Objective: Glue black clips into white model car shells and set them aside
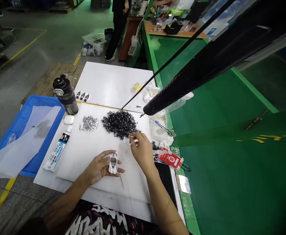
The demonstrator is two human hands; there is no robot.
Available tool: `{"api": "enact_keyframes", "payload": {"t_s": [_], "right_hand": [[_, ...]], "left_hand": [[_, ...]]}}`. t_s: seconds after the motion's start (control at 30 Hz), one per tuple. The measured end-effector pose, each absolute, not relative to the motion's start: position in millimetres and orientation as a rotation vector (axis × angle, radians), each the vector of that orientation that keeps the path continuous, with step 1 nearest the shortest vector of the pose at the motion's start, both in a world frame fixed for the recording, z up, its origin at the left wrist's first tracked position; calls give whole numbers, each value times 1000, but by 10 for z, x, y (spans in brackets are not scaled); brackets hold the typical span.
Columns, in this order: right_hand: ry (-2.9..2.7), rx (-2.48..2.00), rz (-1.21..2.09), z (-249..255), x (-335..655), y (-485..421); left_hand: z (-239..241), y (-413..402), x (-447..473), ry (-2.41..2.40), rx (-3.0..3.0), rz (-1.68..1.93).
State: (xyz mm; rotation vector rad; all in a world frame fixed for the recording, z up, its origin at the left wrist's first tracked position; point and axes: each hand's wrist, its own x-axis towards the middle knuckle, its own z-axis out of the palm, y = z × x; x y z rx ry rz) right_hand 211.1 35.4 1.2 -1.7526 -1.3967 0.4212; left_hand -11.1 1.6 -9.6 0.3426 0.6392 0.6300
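My left hand (100,169) holds a small white toy car body (113,163) between thumb and fingers, its open cabin facing up, above the white work board (84,163). My right hand (141,151) is at the near right edge of a pile of small black plastic parts (119,123). Its thumb and forefinger are pinched together, and what they hold is too small to make out. Left of the black pile lies a smaller heap of tiny shiny silver parts (88,123). A thin brownish stick (121,181) lies below the car body.
A dark bottle (66,96), a white earbud case (69,119) and a glue tube (57,150) line the left side. Beyond is a blue tray (27,112). A black pole (182,81) slants in from the right, above a green conveyor (218,163). A person (117,29) stands behind.
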Motion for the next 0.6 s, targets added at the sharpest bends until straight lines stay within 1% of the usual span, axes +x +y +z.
{"api": "enact_keyframes", "payload": {"t_s": [0.13,0.33,0.6], "right_hand": [[-1464,-1825,536,-141,2207,621],[-1442,-1890,612,-192,2238,519],[-1384,-1891,633,-262,2282,510]], "left_hand": [[-101,13,-114,649,337,648],[-117,30,-101,642,336,639],[-83,32,-90,641,339,632]]}}
